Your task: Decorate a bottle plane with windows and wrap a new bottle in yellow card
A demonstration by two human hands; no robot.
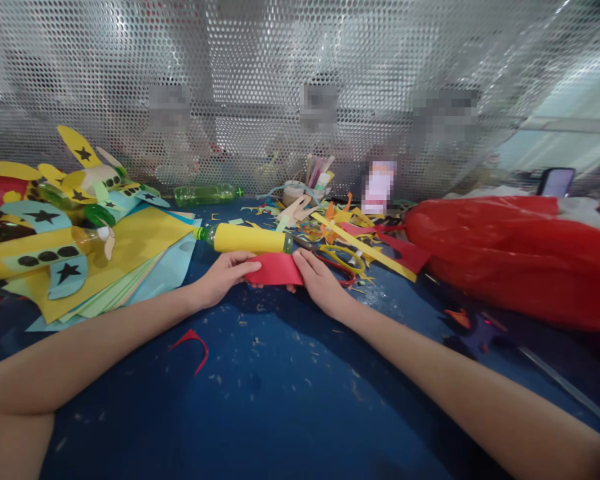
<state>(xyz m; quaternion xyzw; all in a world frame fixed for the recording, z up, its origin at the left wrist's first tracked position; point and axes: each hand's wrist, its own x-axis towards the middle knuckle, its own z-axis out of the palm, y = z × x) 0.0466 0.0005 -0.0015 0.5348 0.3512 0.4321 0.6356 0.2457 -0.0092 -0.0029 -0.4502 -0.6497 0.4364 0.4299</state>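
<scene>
Between my two hands is a piece of red paper [276,269], bent or folded into a wide strip. My left hand [226,275] grips its left end, thumb on top and fingers underneath. At the right end my right hand [321,279] pinches it, with fingertips partly hidden below. Just behind the paper lies a green plastic bottle wrapped in yellow paper [250,238], its cap pointing left. Scissors with yellow handles [344,257] rest to the right of my right hand, and a red handle [349,280] shows beside them. A curved red paper scrap [195,340] lies nearer to me.
Stacked coloured paper sheets [145,247] and decorated bottle planes [45,250] fill the left. A bare green bottle [207,195] lies behind. Paper scraps [340,217] and a red plastic bag [510,257] are on the right. Perforated metal sheeting [260,80] stands at the back.
</scene>
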